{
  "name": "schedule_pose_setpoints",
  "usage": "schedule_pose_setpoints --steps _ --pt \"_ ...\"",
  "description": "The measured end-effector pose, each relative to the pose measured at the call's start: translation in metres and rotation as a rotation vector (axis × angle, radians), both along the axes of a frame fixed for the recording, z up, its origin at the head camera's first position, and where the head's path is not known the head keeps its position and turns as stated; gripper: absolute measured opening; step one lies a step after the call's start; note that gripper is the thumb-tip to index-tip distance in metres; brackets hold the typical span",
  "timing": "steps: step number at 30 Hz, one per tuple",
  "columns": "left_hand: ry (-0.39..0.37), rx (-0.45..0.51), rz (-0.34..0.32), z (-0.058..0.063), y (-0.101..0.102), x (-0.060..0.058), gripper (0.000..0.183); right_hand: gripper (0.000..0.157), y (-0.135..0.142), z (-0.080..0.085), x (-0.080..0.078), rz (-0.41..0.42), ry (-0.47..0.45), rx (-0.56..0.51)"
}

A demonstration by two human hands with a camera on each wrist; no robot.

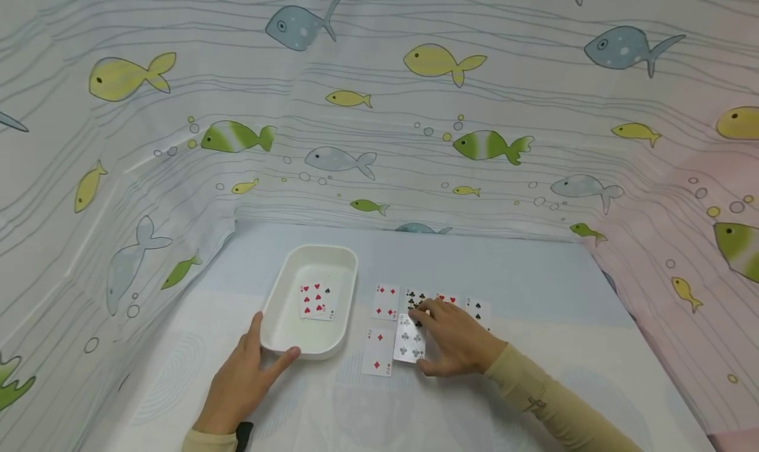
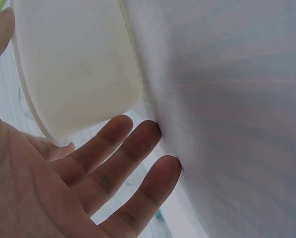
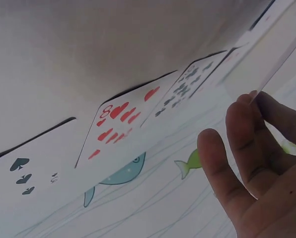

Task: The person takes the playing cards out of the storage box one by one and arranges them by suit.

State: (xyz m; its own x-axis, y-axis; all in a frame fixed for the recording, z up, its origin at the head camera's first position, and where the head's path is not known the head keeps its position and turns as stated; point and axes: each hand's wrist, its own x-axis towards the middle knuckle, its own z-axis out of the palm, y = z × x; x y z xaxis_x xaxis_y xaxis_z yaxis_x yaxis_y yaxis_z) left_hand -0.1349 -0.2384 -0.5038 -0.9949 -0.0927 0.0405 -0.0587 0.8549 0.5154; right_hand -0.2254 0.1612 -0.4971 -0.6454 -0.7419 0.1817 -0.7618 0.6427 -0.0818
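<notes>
My right hand [image 1: 453,337] pinches a six of clubs [image 1: 409,340] by its edges, over the table; in the right wrist view this card shows as a thin edge at the fingertips. Left of it lies a two of diamonds [image 1: 377,353]. A row behind has a four of diamonds [image 1: 385,300], a nine of clubs [image 1: 413,296] partly covered, an eight of hearts [image 3: 119,121] and a three of spades [image 3: 31,171]. With fingers spread, my left hand [image 1: 240,379] touches the near left corner of a white plastic tub [image 1: 351,267]. Inside are a six of hearts [image 1: 308,300] and a two of spades [image 1: 327,310], overlapping.
A pale patterned cloth [image 1: 504,261] covers the table. Fish-printed fabric [image 1: 379,129] rises as walls at the back and both sides.
</notes>
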Motion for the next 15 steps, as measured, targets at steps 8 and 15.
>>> schedule_pose_setpoints --steps 8,15 --pt "-0.003 0.007 0.002 -0.001 -0.001 0.000 0.111 0.084 -0.001 -0.008 0.004 0.000 -0.052 0.075" --pt "0.011 0.003 -0.001 -0.002 -0.003 -0.001 0.110 0.079 -0.002 -0.013 0.007 0.014 -0.047 0.117"
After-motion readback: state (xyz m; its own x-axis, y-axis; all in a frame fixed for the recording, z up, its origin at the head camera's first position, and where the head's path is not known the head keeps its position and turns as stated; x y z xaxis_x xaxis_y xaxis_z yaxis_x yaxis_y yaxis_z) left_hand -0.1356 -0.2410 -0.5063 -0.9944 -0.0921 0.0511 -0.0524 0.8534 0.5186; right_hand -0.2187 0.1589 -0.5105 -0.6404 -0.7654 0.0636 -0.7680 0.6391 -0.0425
